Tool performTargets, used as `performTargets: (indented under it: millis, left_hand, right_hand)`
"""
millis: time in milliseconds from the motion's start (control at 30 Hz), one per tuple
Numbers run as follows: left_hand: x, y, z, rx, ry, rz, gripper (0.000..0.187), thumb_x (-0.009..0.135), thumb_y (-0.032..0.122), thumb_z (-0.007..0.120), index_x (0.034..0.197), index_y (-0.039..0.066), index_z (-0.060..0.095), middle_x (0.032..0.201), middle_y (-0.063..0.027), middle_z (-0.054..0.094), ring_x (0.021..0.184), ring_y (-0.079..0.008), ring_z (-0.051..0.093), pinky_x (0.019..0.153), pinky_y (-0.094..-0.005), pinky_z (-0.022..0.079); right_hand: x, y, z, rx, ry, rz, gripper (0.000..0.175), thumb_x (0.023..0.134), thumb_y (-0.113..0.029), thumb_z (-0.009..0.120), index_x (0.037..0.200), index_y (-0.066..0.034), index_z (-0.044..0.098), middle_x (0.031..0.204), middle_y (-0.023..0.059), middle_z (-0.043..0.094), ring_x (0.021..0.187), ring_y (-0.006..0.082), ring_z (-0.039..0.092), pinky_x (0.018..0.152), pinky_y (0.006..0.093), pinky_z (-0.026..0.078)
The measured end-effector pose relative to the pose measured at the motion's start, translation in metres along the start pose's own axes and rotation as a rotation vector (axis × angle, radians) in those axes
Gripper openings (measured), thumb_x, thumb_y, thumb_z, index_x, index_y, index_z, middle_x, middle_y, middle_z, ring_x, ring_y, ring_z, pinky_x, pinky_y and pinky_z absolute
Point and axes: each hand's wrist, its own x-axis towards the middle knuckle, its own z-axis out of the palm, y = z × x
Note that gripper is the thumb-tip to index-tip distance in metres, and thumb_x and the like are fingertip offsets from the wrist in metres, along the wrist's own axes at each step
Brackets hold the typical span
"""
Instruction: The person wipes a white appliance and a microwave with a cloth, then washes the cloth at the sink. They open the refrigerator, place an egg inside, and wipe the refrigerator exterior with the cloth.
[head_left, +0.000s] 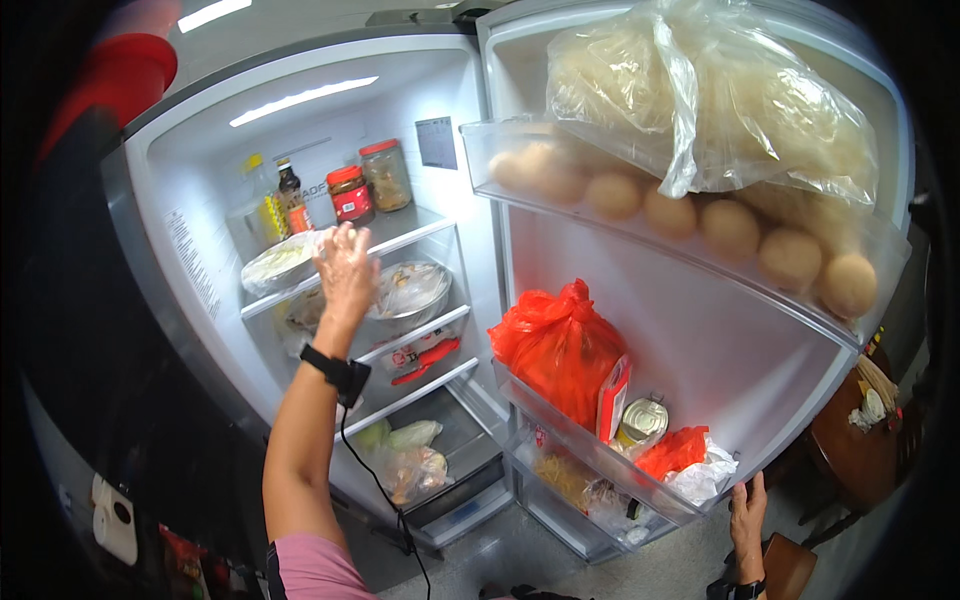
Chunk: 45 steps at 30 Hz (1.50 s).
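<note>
My left hand (347, 264) is inside the open refrigerator at the upper shelf, at the right end of a plastic-wrapped dish (281, 262). Its fingers are bent and slightly blurred, and their tips overlap the dish's edge; whether they grip it cannot be made out. Behind the hand stand a red-lidded jar with a red label (349, 196), a taller red-lidded jar (387, 176) and a dark sauce bottle (292, 193). At lower right, my right hand (748, 511) holds the edge of the refrigerator door (675, 285), its fingers over the rim.
One shelf down is a film-covered bowl (409, 292); bagged food (412, 465) lies in the bottom drawer. Door bins hold eggs (727, 229), a large clear bag (712, 97), a red plastic bag (559, 345) and a can (643, 418). A black cable (375, 476) hangs from my left wrist.
</note>
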Motion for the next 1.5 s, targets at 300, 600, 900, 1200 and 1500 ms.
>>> performTargets:
  millis: [300, 600, 900, 1200, 1500]
  left_hand:
    - [-0.245, 0.101, -0.156, -0.440, -0.549, 0.110, 0.041, 0.077, 0.020, 0.077, 0.115, 0.012, 0.067, 0.136, -0.0155, 0.050, 0.132, -0.0365, 0.040, 0.106, -0.0539, 0.029]
    - [-0.478, 0.152, -0.328, -0.541, -1.378, -0.367, 0.043, 0.086, 0.030, 0.072, 0.123, 0.008, 0.067, 0.131, -0.0182, 0.055, 0.126, -0.0336, 0.046, 0.102, -0.0474, 0.035]
    - [-0.647, 0.169, -0.529, -0.532, -1.430, -0.692, 0.044, 0.089, 0.029, 0.068, 0.128, 0.010, 0.062, 0.130, -0.0156, 0.056, 0.123, -0.0354, 0.051, 0.103, -0.0484, 0.040]
    - [-0.769, 0.193, -0.715, -0.511, -1.401, -1.081, 0.045, 0.091, 0.027, 0.068, 0.132, 0.010, 0.059, 0.129, -0.0178, 0.058, 0.124, -0.0370, 0.052, 0.104, -0.0483, 0.041]
    - [-0.806, 0.216, -0.769, -0.456, -1.359, -1.316, 0.049, 0.091, 0.028, 0.066, 0.135, 0.011, 0.055, 0.127, -0.0210, 0.058, 0.121, -0.0410, 0.054, 0.101, -0.0500, 0.044]
  right_hand:
    - [0.047, 0.080, -0.062, 0.139, -0.363, 0.056, 0.045, 0.105, -0.041, 0.047, 0.113, 0.0002, 0.060, 0.096, -0.0028, 0.058, 0.085, 0.0069, 0.052, 0.074, 0.0241, 0.042]
    - [0.058, 0.059, -0.073, 0.488, -0.541, 0.186, 0.035, 0.097, -0.031, 0.065, 0.118, -0.0051, 0.054, 0.089, -0.0018, 0.058, 0.078, 0.0087, 0.057, 0.072, 0.0283, 0.053]
    - [-0.005, -0.050, -0.065, -0.720, -0.720, -0.477, 0.031, 0.080, -0.009, 0.056, 0.104, 0.0109, 0.052, 0.089, 0.0238, 0.055, 0.078, 0.0261, 0.057, 0.065, 0.0381, 0.051]
    - [-0.059, -0.105, 0.008, -0.177, -0.771, -0.261, 0.045, 0.091, -0.016, 0.061, 0.127, 0.0098, 0.053, 0.124, 0.0153, 0.060, 0.112, 0.0238, 0.056, 0.101, 0.0337, 0.041]
    - [-0.124, -0.142, 0.175, -0.012, -0.309, -0.655, 0.084, 0.082, -0.020, 0.075, 0.144, 0.0071, 0.025, 0.134, 0.0246, 0.047, 0.121, 0.0353, 0.050, 0.108, 0.0386, 0.036]
